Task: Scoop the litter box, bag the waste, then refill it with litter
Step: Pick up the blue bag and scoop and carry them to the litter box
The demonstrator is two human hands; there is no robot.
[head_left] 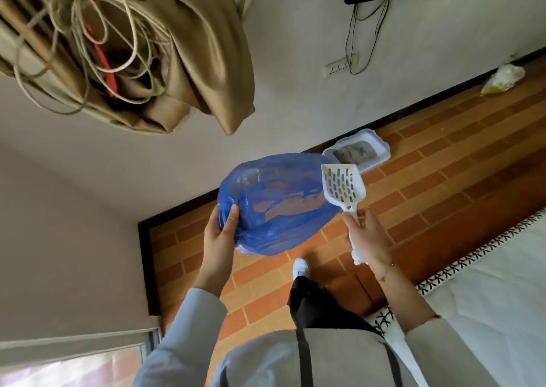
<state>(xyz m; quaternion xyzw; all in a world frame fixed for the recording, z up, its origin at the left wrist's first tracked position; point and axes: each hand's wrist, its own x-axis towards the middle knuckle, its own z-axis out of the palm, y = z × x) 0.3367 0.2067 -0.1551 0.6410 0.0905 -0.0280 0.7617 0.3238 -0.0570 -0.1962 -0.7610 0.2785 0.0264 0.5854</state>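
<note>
The person stands on an orange brick-pattern floor [428, 185] and holds 2 things up in front of them.

The left hand [220, 233] grips the rim of a thin blue see-through plastic bag [277, 206]. The thumb lies inside the rim and the other fingers curl around the outside. The bag's mouth hangs open and faces the camera, and the floor shows through it.

The right hand [367, 236] holds a white plastic litter scoop with long slots [342, 187]. Its fingers are wrapped around the handle. The scoop's flat end points up and sits just beside the right edge of the bag. Nothing shows in the scoop. A thin bracelet [385, 272] is on the right wrist.

The white plastic litter box with grey litter inside [359, 153] sits on the floor against the pale wall [295, 76], behind the bag and well apart from both hands.

A white shoe [300, 267] is on the floor below the bag. A white bed cover with a black stitched edge [487, 283] is on the right. A tan cloth with tangled cords [133, 58] hangs at the upper left. A small crumpled bag [502, 79] lies by the far wall.
</note>
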